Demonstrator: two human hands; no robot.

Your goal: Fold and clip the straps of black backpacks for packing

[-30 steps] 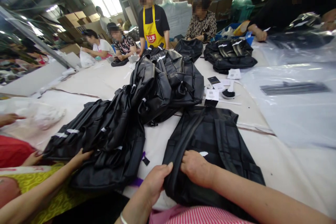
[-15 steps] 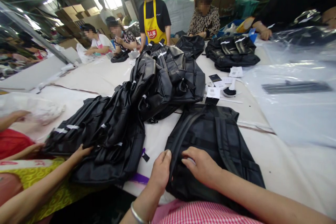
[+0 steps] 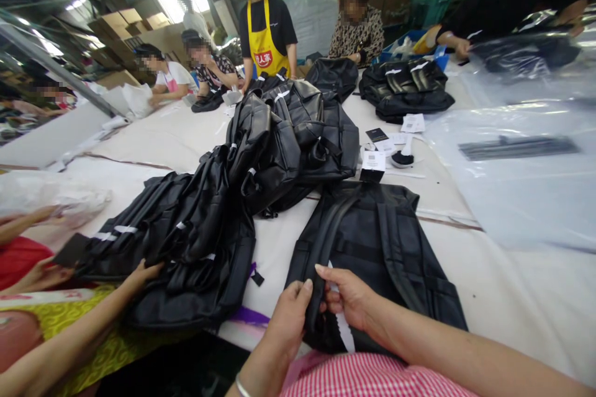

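Note:
A black backpack (image 3: 358, 248) lies on the table in front of me with its shoulder straps facing up. My left hand (image 3: 289, 316) is closed around the lower part of its left shoulder strap (image 3: 331, 229), thumb on top. Right beside it, my right hand (image 3: 347, 298) is closed on a thin white strip (image 3: 343, 330) with a notched edge. The strip passes upright through the fingers, its upper tip showing near the strap and its lower end hanging over the bag. Whether my right fingers also touch the strap is hidden.
Left of my bag lies a pile of black backpacks (image 3: 186, 242), some with white strips round their straps; a co-worker's hand (image 3: 144, 276) rests there. Beyond are a brush (image 3: 404, 154), paper tags (image 3: 374, 160) and clear plastic bags (image 3: 521, 186). Other people stand around the table.
My right hand has turned and come up beside the strap, and the white strip now shows in it. My left hand has closed on the strap. A dark flat piece now shows by a co-worker's hand.

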